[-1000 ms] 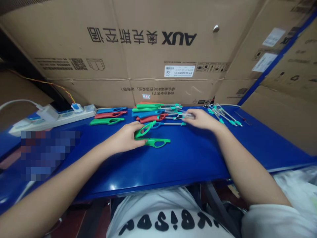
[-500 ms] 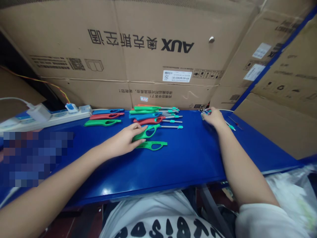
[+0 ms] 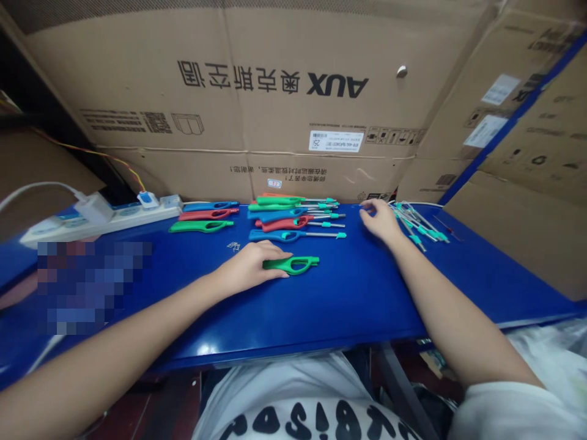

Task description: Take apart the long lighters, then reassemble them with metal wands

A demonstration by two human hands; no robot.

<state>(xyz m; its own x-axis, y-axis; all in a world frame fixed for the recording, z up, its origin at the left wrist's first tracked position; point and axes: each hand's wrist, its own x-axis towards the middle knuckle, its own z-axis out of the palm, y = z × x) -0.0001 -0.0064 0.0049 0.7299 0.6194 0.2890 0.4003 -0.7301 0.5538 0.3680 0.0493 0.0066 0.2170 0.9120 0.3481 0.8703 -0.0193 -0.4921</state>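
Left hand (image 3: 250, 266) pinched the rear of a green lighter casing (image 3: 303, 265) between thumb and fingers, its looped end pointing right, at the blue tabletop (image 3: 348, 305), nearer the person than a blue lighter (image 3: 271, 236) with a metal rod. The right hand (image 3: 380, 221) was half-curled, its thumb and fingertips slightly parted, just beside a heap of teal-tipped metal rods (image 3: 424, 227). Farther left, a row of three casings (image 3: 198, 227), green, red and blue, lay by a white power strip (image 3: 132, 216).
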